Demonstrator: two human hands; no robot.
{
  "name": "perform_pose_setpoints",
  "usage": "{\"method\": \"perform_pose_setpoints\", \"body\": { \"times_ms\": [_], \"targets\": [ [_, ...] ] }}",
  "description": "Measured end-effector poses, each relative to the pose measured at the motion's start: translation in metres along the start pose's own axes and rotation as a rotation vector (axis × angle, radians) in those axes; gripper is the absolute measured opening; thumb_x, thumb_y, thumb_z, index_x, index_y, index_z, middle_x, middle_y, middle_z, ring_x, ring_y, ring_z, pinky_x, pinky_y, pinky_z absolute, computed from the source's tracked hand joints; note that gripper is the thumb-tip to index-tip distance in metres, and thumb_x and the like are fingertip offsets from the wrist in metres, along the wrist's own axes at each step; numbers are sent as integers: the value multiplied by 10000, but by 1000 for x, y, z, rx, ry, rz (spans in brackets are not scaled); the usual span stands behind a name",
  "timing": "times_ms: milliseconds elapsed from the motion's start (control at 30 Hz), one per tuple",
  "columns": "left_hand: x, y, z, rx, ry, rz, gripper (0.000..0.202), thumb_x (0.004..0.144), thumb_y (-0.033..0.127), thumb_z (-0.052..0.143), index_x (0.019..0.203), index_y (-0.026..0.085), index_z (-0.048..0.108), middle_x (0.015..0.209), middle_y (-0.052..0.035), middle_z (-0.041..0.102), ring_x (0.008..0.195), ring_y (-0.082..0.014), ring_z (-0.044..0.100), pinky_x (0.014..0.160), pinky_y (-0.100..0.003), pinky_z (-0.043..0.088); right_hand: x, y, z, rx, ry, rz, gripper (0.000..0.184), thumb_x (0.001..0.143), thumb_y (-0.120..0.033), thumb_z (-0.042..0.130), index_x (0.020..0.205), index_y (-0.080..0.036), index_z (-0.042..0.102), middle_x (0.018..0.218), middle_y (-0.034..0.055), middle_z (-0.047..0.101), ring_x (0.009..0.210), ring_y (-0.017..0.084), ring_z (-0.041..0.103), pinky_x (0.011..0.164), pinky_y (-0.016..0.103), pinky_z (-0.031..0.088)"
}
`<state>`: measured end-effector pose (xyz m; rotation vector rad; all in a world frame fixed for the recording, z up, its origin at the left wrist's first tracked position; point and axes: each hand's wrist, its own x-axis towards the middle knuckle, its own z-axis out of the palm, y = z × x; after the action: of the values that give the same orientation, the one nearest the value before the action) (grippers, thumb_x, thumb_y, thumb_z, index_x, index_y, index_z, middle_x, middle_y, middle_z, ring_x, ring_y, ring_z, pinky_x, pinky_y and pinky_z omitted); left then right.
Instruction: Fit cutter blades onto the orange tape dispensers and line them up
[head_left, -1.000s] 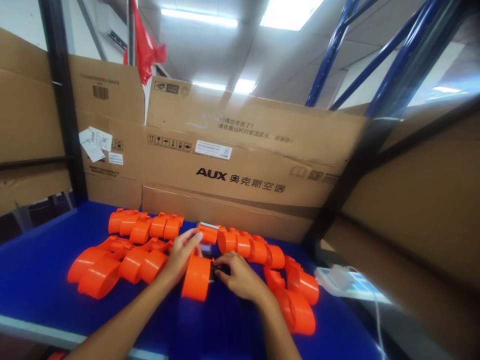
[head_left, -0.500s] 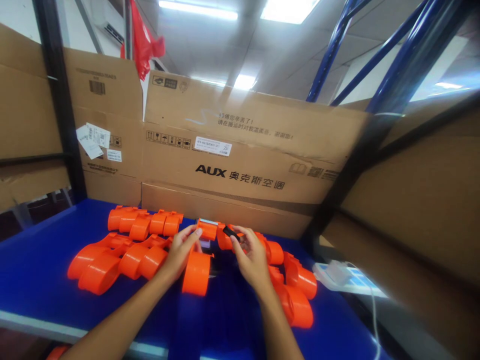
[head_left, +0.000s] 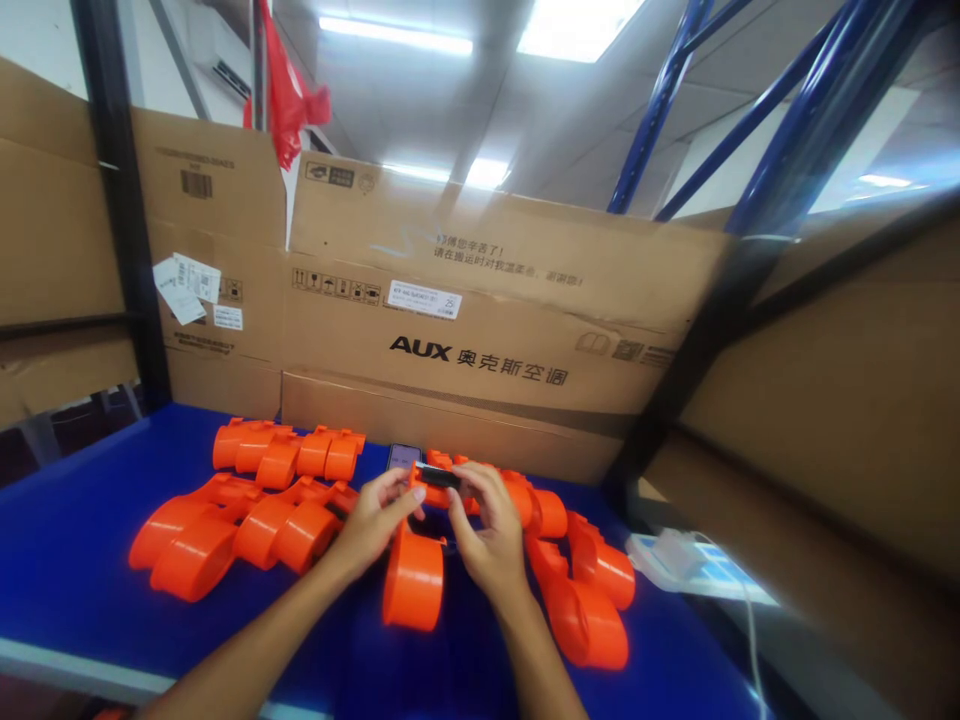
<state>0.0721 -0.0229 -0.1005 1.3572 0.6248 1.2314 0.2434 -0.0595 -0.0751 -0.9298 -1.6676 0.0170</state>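
Observation:
My left hand [head_left: 386,520] grips an orange plastic tape dispenser [head_left: 427,495], with a pale toothed strip along its top edge. A broad orange ring [head_left: 415,582] hangs just below the hand and looks like part of this dispenser, though the join is hidden. In my right hand [head_left: 484,520], a small black bar-shaped part [head_left: 440,477] is pinched between thumb and fingers. It lies along the dispenser's top, beside the toothed strip; whether it is seated there I cannot tell. Both hands are closed and close together above the blue table [head_left: 300,630].
Several orange dispensers [head_left: 195,555] lie in rows at the left, and several more [head_left: 592,615] at the right. Behind my hands lies a phone [head_left: 405,456]. A cardboard wall [head_left: 480,410] closes the back. A white power strip [head_left: 697,565] with a cable sits beyond the right edge.
My right hand has brought the black part left and down onto the dispenser's top. The dispenser and its ring have shifted right and toward me, uncovering more of the phone.

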Motion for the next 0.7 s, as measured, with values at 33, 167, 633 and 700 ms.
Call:
{"method": "perform_pose_setpoints", "body": {
  "times_ms": [33,167,633,700],
  "targets": [
    [0,0,0,-2,-3,1,453,790,477,697,1103,152,656,720,-24,658,518,-112,531,537,-231,395,0,0,0,-5,4,-2,238,914,-242,592,1146,-239,641,1090,95,652,939,222,636,836,390,543],
    [0,1,1,-19,-10,8,473,779,463,710,1134,156,646,726,-24,668,513,-109,532,528,-227,397,0,-2,2,-25,24,-18,229,908,-239,602,1127,-250,669,1098,93,672,995,237,652,868,407,547],
    [1,1,4,-57,-25,9,466,771,437,714,1127,143,648,733,-41,687,555,-131,572,506,-219,398,-3,-3,7,-88,127,-46,251,904,-237,621,1140,-259,702,1082,92,695,988,241,671,876,428,561],
    [1,1,5,-52,-18,4,468,768,436,715,1126,142,648,758,-45,689,549,-130,570,498,-221,395,-3,-3,7,-88,125,-45,255,906,-243,618,1146,-263,702,1089,94,687,982,241,669,873,430,560]
  ]
}}
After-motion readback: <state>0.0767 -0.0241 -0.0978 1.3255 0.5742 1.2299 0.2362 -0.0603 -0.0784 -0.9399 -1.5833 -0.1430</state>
